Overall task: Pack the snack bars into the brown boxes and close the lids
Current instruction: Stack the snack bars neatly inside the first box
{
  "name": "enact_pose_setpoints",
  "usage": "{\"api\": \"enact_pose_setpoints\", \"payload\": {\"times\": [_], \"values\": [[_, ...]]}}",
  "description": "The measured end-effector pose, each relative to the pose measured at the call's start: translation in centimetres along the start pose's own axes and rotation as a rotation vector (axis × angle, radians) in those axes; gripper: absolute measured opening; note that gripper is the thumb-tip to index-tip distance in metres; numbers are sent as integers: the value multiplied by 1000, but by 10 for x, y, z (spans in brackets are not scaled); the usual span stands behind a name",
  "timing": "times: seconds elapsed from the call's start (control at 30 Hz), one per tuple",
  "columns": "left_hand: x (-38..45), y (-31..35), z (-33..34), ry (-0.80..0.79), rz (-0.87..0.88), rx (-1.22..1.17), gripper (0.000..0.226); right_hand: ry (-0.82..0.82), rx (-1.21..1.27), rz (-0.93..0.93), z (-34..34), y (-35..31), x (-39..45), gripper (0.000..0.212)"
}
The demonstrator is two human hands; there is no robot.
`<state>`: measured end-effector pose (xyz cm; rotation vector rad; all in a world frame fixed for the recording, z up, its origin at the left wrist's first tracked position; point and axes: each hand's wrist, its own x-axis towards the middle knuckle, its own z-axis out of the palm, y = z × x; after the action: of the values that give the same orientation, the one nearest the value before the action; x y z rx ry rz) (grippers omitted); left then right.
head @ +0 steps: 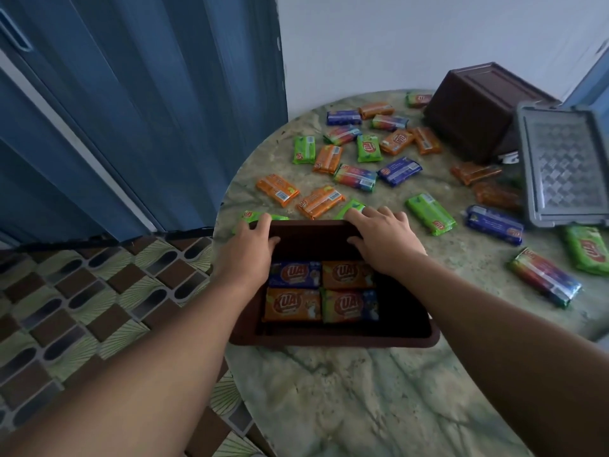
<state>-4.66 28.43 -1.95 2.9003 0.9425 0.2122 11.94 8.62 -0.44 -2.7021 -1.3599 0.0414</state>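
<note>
An open brown box point(333, 338) stands on the round marble table point(362, 390) near its left edge. Inside lie several snack bars point(321, 291), blue, orange and green, in two rows. My left hand point(252, 245) grips the box's far left rim, thumb inside and fingers over the edge. My right hand point(384, 237) grips the far right rim the same way. Many loose snack bars point(354, 176) in orange, green, blue and rainbow wrappers are scattered across the table beyond the box. A second brown box point(471, 110) lies tipped at the back right.
A grey lid point(563, 166) with a woven pattern lies at the right edge, partly over some bars. A blue folding door point(131, 110) stands to the left. Patterned floor tiles point(82, 308) show below the table's left edge.
</note>
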Motion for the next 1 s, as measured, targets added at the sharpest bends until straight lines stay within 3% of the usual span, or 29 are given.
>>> {"api": "enact_pose_setpoints", "payload": {"times": [0.17,0.33,0.53,0.67,0.73,0.8,0.93,1.0], "values": [[-3,-2,4,27,13,35,36,-4,-4,-16,0,0,-3,31],[-2,-1,-1,33,36,138,44,-22,-34,18,-5,-7,0,46],[36,1,-32,-61,9,-75,58,-89,195,121,-27,-10,12,61],[106,-4,-36,-153,13,-185,33,-103,330,175,-34,-7,63,31],[132,-10,-28,-224,43,-150,17,-180,287,152,-26,-3,90,21],[150,-15,-19,-380,81,-95,12,-319,219,138,-14,4,110,26],[165,-25,11,-638,166,121,57,-626,98,105,7,17,131,69],[163,-33,27,-673,195,172,63,-700,36,77,16,21,134,79]]}}
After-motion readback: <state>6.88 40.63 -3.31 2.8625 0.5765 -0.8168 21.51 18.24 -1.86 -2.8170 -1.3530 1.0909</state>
